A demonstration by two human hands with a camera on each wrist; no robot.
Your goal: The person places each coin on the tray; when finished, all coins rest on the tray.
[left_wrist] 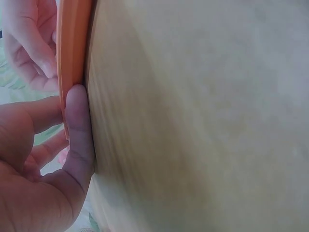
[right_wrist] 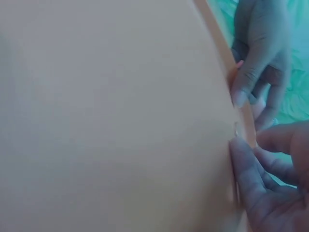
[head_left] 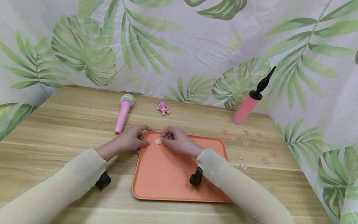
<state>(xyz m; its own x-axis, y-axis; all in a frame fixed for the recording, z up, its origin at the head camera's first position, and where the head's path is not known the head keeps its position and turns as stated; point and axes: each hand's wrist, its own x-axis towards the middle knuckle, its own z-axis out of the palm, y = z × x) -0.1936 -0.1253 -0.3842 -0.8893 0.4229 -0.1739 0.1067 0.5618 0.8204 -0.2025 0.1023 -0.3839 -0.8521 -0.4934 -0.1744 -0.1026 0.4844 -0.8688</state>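
An orange tray (head_left: 167,177) lies on the table. My left hand (head_left: 131,138) grips its far left corner, the thumb inside the rim; in the left wrist view, fingers of that hand (left_wrist: 48,169) hold the tray's edge (left_wrist: 75,43). Close beside it, my right hand (head_left: 177,140) pinches a copper-coloured coin (head_left: 158,141) over the same corner. The right wrist view shows the coin (right_wrist: 236,129) nearly edge-on at the fingertips (right_wrist: 240,147) of the right hand. Whether the coin touches the tray cannot be told.
Several similar coins (head_left: 244,166) are scattered on the table right of the tray. Behind the tray lie a pink microphone (head_left: 123,115) and a small pink figurine (head_left: 163,108). A pink hand pump (head_left: 246,109) with a black top stands at the back right, near the leaf-print cloth (head_left: 195,62).
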